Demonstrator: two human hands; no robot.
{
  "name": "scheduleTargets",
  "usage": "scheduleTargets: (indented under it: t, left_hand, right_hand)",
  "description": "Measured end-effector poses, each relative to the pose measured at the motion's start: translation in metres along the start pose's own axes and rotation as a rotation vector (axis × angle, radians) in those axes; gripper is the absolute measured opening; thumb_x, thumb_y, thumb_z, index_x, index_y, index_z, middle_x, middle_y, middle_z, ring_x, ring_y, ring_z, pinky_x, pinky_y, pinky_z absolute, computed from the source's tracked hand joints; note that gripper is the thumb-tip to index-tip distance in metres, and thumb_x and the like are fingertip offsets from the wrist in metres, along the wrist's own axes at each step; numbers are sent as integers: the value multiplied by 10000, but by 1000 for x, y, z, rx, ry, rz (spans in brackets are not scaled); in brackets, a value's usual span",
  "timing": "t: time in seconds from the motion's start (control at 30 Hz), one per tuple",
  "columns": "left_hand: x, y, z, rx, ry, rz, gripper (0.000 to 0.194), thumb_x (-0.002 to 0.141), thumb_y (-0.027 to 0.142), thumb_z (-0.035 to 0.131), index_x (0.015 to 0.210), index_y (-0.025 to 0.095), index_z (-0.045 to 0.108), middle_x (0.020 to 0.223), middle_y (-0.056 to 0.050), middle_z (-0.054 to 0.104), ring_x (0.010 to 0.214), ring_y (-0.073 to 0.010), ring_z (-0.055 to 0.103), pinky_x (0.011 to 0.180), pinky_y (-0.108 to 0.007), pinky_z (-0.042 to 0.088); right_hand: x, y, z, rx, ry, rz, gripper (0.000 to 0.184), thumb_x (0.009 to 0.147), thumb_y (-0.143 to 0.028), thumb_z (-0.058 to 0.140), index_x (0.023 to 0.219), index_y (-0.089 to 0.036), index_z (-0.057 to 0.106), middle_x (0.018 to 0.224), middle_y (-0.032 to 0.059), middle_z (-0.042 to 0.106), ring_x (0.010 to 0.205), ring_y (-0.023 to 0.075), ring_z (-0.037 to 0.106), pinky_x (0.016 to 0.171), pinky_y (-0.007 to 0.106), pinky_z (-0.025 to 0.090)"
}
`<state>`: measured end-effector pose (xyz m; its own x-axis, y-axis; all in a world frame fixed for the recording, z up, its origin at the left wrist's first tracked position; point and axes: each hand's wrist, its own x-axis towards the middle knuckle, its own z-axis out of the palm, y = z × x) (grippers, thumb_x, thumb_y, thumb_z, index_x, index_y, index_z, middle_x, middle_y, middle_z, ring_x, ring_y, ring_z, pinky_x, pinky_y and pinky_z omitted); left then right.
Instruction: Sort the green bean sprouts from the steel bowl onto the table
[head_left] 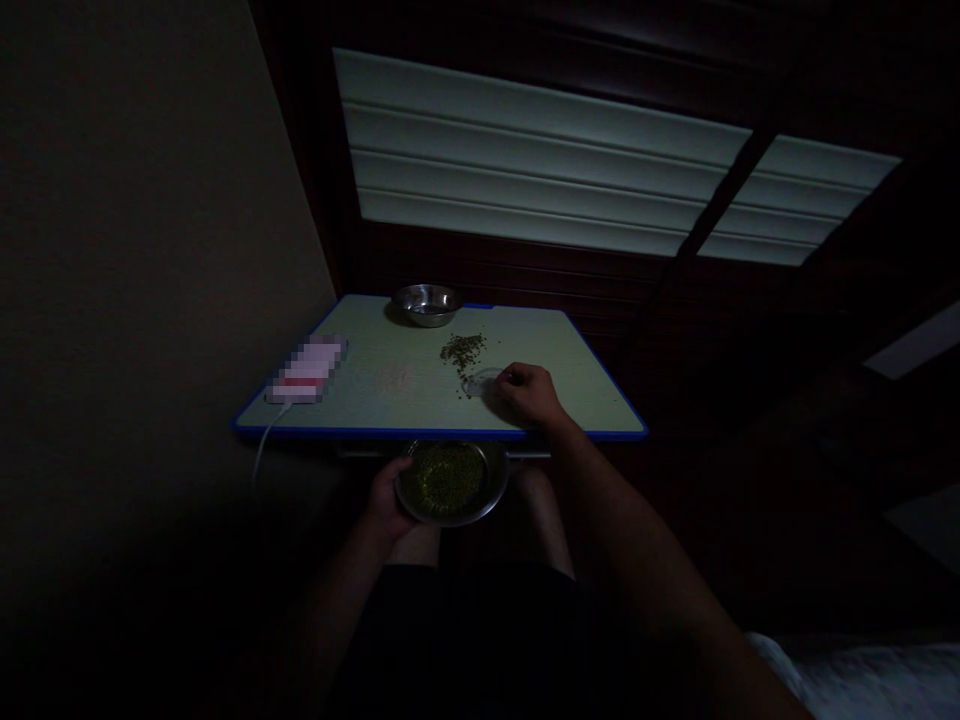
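Observation:
My left hand [390, 497] grips the rim of a metal bowl [493, 500], which it holds over my lap, just below the table's front edge. Small green beans [448, 478], like mung beans, cover the bottom of that bowl. Above the tabletop, the fingers of my right hand [527, 390] are closed on the edge of a clear, shallow, round plastic piece [480, 382]; in the dim light I cannot tell if it is a lid or a dish. A scattered heap of small brownish grains [463, 350] lies just beyond it, with a few grains beside its left edge.
An open metal bowl [427, 306] stands at the table's back edge. On the left lies a blurred pink-and-white phone-like object [309, 370] with a white cable [262, 445]. The small pale table [367, 400] has a blue rim. A wall [150, 250] rises at left.

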<state>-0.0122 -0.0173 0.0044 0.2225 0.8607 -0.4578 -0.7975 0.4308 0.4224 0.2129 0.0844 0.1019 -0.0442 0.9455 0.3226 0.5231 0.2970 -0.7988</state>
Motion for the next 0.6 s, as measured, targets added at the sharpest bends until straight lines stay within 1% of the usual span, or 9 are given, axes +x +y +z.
scheduleTargets:
  t: [0.13,0.27,0.33,0.5,0.6]
  left_hand:
    - [0,-1,-1,3,10,7,238,739,215,562,879,132,736,819,-121,779,934,-333,711,982,-530,462]
    - [3,-2,-6,-19,-57,15,303,742,218,561,981,142,732,863,-113,782,962,-327,705,984,-523,462]
    - [5,-2,-7,-33,-76,20,311,744,215,561,993,134,728,877,-117,781,952,-322,707,976,-516,469]
    - [6,-3,-7,-37,-36,16,296,737,205,570,972,123,729,835,-113,781,848,-297,726,933,-487,498]
    - [4,-2,-5,-25,-23,11,298,737,209,569,976,129,729,833,-108,782,853,-300,726,925,-493,501]
  right_hand:
    - [0,1,1,-25,-18,19,173,666,-263,548,678,-158,684,618,4,646,590,134,549,590,244,417]
    - [-1,0,3,-140,-15,-28,195,701,-278,559,688,-157,712,630,14,659,611,143,566,611,253,415]
    - [0,-1,4,-190,-31,-45,200,713,-278,563,695,-151,717,630,16,656,618,138,564,614,248,407]
    - [4,-4,5,-201,-108,-3,214,726,-283,561,718,-128,708,623,12,626,607,118,530,584,229,375]
    - [8,-7,4,-198,-145,43,213,725,-289,571,724,-122,702,607,9,604,584,111,511,561,226,358]
